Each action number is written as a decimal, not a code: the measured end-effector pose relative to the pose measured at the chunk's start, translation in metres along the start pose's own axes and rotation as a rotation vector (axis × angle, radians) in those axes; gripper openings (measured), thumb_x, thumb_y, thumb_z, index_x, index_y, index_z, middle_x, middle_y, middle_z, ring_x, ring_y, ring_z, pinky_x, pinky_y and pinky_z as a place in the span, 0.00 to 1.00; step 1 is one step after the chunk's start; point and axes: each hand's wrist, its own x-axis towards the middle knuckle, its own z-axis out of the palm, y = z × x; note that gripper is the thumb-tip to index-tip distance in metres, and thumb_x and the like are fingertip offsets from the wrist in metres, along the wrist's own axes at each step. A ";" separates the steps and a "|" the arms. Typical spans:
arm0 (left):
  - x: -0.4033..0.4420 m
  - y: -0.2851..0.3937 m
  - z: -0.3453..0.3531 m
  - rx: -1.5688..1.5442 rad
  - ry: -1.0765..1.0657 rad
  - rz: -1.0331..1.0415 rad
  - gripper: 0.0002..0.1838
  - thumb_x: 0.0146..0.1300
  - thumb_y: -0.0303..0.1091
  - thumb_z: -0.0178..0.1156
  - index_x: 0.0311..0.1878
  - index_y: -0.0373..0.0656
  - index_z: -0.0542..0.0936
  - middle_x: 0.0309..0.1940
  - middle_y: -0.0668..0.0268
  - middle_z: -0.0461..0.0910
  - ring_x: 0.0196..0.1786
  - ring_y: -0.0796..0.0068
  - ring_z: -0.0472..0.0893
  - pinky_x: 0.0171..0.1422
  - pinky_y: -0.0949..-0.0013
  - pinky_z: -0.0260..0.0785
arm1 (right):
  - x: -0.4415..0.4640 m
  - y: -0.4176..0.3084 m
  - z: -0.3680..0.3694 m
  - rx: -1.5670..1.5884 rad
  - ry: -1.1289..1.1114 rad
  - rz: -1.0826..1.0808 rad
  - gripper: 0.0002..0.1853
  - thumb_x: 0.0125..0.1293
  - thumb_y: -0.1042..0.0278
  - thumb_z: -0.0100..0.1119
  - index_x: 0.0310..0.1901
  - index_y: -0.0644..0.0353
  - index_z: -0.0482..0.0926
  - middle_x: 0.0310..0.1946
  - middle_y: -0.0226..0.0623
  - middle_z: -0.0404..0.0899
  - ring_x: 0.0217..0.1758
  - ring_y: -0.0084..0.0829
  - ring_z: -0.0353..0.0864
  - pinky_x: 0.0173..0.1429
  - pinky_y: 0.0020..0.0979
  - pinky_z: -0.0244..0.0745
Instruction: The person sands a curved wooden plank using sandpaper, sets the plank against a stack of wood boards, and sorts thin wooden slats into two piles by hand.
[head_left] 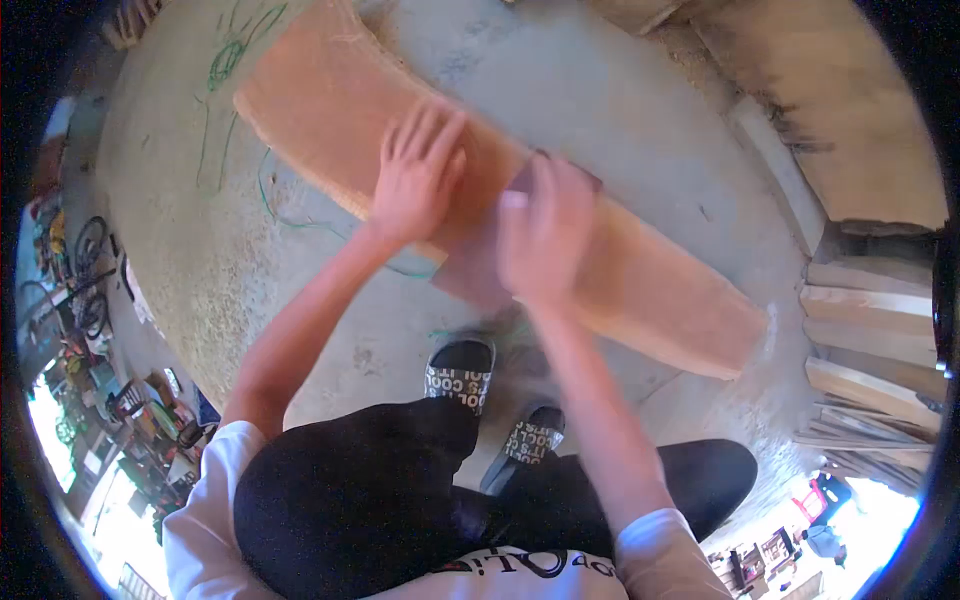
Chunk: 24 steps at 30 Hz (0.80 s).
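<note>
A long, curved wooden board [320, 95] lies slantwise on the concrete floor in front of me. My left hand [415, 175] rests flat on the board's upper left half, fingers stretched out and a little apart. Near the board's middle, my right hand [548, 235] presses a dark brown sheet, which looks like sandpaper [475, 280], against the wood. This hand is blurred by motion, and its palm hides the middle of the sheet. One end of the sheet shows past the fingertips and the other hangs over the board's near edge.
Green string [230, 62] lies loose on the floor at the upper left. Stacked wood [865, 310] and a large panel [820, 90] stand at the right. My sandaled feet [460, 370] are just below the board. Bicycles [92, 270] and clutter line the far left.
</note>
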 end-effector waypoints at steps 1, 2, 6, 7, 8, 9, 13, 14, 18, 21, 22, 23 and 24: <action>-0.001 -0.010 0.004 0.067 -0.041 0.014 0.29 0.76 0.41 0.52 0.77 0.49 0.64 0.79 0.54 0.58 0.81 0.51 0.56 0.81 0.38 0.49 | -0.010 -0.028 0.022 -0.079 -0.057 0.037 0.30 0.78 0.54 0.46 0.71 0.68 0.66 0.71 0.58 0.66 0.76 0.58 0.61 0.80 0.55 0.51; 0.001 -0.019 0.011 0.138 -0.062 0.034 0.30 0.76 0.42 0.52 0.78 0.50 0.63 0.81 0.54 0.55 0.83 0.51 0.54 0.82 0.38 0.48 | -0.011 -0.045 0.040 -0.160 -0.100 0.062 0.34 0.77 0.53 0.46 0.75 0.70 0.60 0.75 0.59 0.61 0.80 0.58 0.56 0.83 0.55 0.47; -0.002 -0.017 0.009 0.148 -0.105 0.028 0.30 0.79 0.49 0.45 0.80 0.53 0.61 0.82 0.53 0.52 0.84 0.51 0.50 0.83 0.38 0.43 | -0.034 -0.008 0.044 -0.177 -0.253 0.104 0.36 0.77 0.54 0.47 0.77 0.70 0.56 0.80 0.60 0.49 0.86 0.53 0.43 0.86 0.55 0.35; -0.002 -0.016 0.009 0.140 -0.107 0.023 0.30 0.79 0.49 0.45 0.80 0.53 0.61 0.82 0.53 0.52 0.84 0.51 0.50 0.83 0.38 0.43 | -0.037 0.013 0.024 -0.254 -0.307 0.100 0.36 0.76 0.55 0.48 0.77 0.70 0.57 0.81 0.60 0.49 0.86 0.52 0.43 0.86 0.54 0.35; -0.002 -0.017 0.009 0.128 -0.100 0.027 0.30 0.80 0.48 0.45 0.80 0.52 0.61 0.82 0.53 0.52 0.84 0.50 0.50 0.83 0.38 0.42 | -0.045 0.043 0.007 -0.319 -0.296 0.059 0.35 0.76 0.56 0.48 0.77 0.70 0.57 0.81 0.60 0.48 0.86 0.53 0.43 0.86 0.54 0.35; -0.003 -0.017 0.008 0.120 -0.091 0.030 0.29 0.80 0.48 0.44 0.80 0.52 0.62 0.82 0.53 0.52 0.84 0.49 0.50 0.83 0.38 0.42 | -0.053 0.076 -0.007 -0.381 -0.282 0.015 0.35 0.76 0.57 0.49 0.77 0.69 0.57 0.81 0.61 0.48 0.86 0.55 0.43 0.86 0.54 0.34; -0.001 -0.013 0.007 0.128 -0.086 0.034 0.29 0.80 0.47 0.44 0.80 0.51 0.62 0.82 0.52 0.53 0.84 0.49 0.51 0.83 0.38 0.42 | -0.052 0.123 -0.048 -0.637 0.099 0.267 0.35 0.78 0.56 0.44 0.78 0.70 0.53 0.80 0.66 0.45 0.84 0.64 0.39 0.85 0.57 0.34; -0.001 -0.012 0.006 0.126 -0.084 0.029 0.29 0.80 0.46 0.44 0.80 0.51 0.62 0.82 0.52 0.53 0.83 0.49 0.51 0.83 0.38 0.43 | -0.050 0.127 -0.045 -0.727 0.151 0.395 0.36 0.79 0.53 0.42 0.78 0.73 0.52 0.80 0.67 0.43 0.84 0.65 0.37 0.85 0.57 0.34; -0.002 -0.013 0.007 0.108 -0.086 0.019 0.28 0.80 0.46 0.44 0.80 0.51 0.62 0.81 0.52 0.54 0.83 0.48 0.52 0.83 0.38 0.43 | -0.054 0.121 -0.028 -0.527 0.123 0.612 0.38 0.79 0.53 0.40 0.76 0.79 0.52 0.81 0.66 0.43 0.85 0.63 0.37 0.86 0.53 0.30; -0.002 -0.013 0.007 0.109 -0.094 0.017 0.29 0.80 0.45 0.44 0.80 0.51 0.62 0.81 0.52 0.54 0.83 0.48 0.52 0.83 0.37 0.42 | -0.045 0.065 -0.001 -0.294 -0.069 0.333 0.36 0.76 0.56 0.44 0.76 0.76 0.55 0.81 0.62 0.47 0.86 0.57 0.39 0.87 0.52 0.31; -0.002 -0.012 0.007 0.105 -0.082 0.035 0.29 0.80 0.45 0.44 0.80 0.51 0.62 0.81 0.52 0.54 0.83 0.48 0.52 0.83 0.37 0.42 | -0.040 0.043 0.011 -0.225 -0.130 0.252 0.35 0.76 0.57 0.45 0.76 0.76 0.57 0.81 0.60 0.48 0.86 0.55 0.41 0.87 0.52 0.34; -0.001 -0.012 0.005 0.108 -0.091 0.037 0.29 0.79 0.45 0.44 0.80 0.51 0.62 0.81 0.52 0.53 0.83 0.47 0.52 0.83 0.37 0.42 | -0.041 0.032 0.021 -0.189 -0.153 0.112 0.35 0.75 0.59 0.46 0.76 0.73 0.57 0.81 0.57 0.49 0.86 0.54 0.43 0.87 0.51 0.36; 0.000 -0.013 0.005 0.110 -0.108 0.043 0.29 0.79 0.45 0.45 0.80 0.50 0.62 0.81 0.51 0.53 0.83 0.47 0.52 0.83 0.37 0.42 | -0.043 0.027 0.025 -0.154 -0.176 -0.020 0.35 0.74 0.60 0.47 0.77 0.71 0.57 0.81 0.55 0.51 0.86 0.52 0.45 0.87 0.51 0.39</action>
